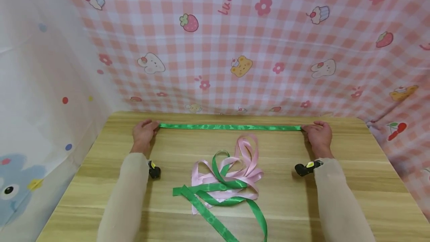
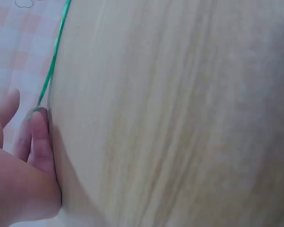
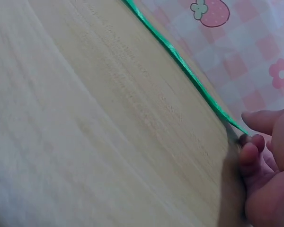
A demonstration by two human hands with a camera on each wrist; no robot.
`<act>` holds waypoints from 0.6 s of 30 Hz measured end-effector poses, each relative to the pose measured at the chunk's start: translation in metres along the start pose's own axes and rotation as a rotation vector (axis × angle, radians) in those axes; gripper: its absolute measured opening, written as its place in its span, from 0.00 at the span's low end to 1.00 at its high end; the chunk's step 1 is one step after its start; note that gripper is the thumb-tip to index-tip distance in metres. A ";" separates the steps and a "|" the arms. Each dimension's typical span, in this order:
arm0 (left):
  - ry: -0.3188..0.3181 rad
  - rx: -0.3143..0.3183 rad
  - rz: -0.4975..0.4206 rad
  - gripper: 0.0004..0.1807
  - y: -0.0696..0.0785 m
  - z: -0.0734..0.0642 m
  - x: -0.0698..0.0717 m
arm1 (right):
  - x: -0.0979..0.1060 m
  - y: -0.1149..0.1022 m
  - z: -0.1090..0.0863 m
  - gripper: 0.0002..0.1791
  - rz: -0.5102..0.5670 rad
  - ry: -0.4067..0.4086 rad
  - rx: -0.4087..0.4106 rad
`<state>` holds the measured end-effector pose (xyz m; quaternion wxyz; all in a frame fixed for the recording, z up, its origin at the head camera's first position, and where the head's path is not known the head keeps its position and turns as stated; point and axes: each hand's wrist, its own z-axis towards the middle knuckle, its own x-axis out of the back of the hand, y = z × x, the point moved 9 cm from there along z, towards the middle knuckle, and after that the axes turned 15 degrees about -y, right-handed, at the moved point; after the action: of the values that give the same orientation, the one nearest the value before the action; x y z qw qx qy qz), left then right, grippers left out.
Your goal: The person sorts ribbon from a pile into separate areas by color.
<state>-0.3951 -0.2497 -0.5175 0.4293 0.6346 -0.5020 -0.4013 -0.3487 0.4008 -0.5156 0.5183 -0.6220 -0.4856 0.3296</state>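
Observation:
A green satin ribbon (image 1: 228, 127) stretches straight and nearly level along the far part of the table. My left hand (image 1: 144, 133) holds its left end, and my right hand (image 1: 319, 136) holds its right end. In the left wrist view the ribbon (image 2: 52, 66) runs down to the left fingertips (image 2: 39, 124), the thumb standing apart from them. The right wrist view shows the ribbon (image 3: 180, 61) ending at the right hand's curled fingers (image 3: 250, 153). Both hands are low at the tabletop, near its back edge.
Nearer me, a loose heap of pink ribbon (image 1: 246, 152) lies mid-table, with another green ribbon (image 1: 209, 216) looped across it and trailing toward the front edge. Behind the wooden table (image 1: 275, 212) hangs a pink checked cloth (image 1: 215, 47); a white cloth (image 1: 50, 66) hangs at the left.

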 end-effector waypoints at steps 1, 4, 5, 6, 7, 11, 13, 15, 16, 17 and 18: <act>-0.007 -0.004 -0.032 0.31 -0.001 -0.001 0.001 | -0.001 0.000 -0.002 0.25 0.025 -0.013 0.016; -0.033 -0.023 -0.152 0.33 -0.002 -0.004 0.002 | -0.002 0.001 -0.008 0.33 0.043 -0.048 0.033; -0.039 -0.030 -0.176 0.33 -0.002 -0.006 0.002 | -0.002 0.001 -0.011 0.35 0.040 -0.060 0.034; -0.050 -0.043 -0.200 0.33 -0.002 -0.008 0.002 | -0.002 0.002 -0.014 0.36 0.036 -0.072 0.031; -0.058 -0.051 -0.200 0.32 -0.001 -0.010 0.003 | -0.002 0.002 -0.018 0.35 0.012 -0.085 0.028; -0.120 -0.097 -0.072 0.30 0.005 -0.026 -0.001 | -0.009 0.000 -0.036 0.29 -0.104 -0.153 0.032; -0.168 -0.110 0.014 0.29 0.008 -0.038 -0.007 | -0.019 -0.004 -0.048 0.26 -0.203 -0.216 0.063; -0.220 -0.131 0.109 0.28 0.012 -0.051 -0.015 | -0.032 -0.011 -0.063 0.24 -0.307 -0.286 0.115; -0.245 -0.142 0.146 0.27 0.013 -0.058 -0.019 | -0.040 -0.016 -0.071 0.23 -0.353 -0.322 0.151; -0.277 -0.152 0.182 0.27 0.015 -0.065 -0.025 | -0.049 -0.021 -0.081 0.22 -0.403 -0.357 0.191; -0.307 -0.160 0.207 0.26 0.016 -0.072 -0.030 | -0.058 -0.025 -0.091 0.21 -0.445 -0.397 0.229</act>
<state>-0.3376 -0.2121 -0.4782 0.4358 0.4748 -0.5904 -0.4858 -0.2901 0.3164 -0.4745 0.5396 -0.3616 -0.6611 0.3755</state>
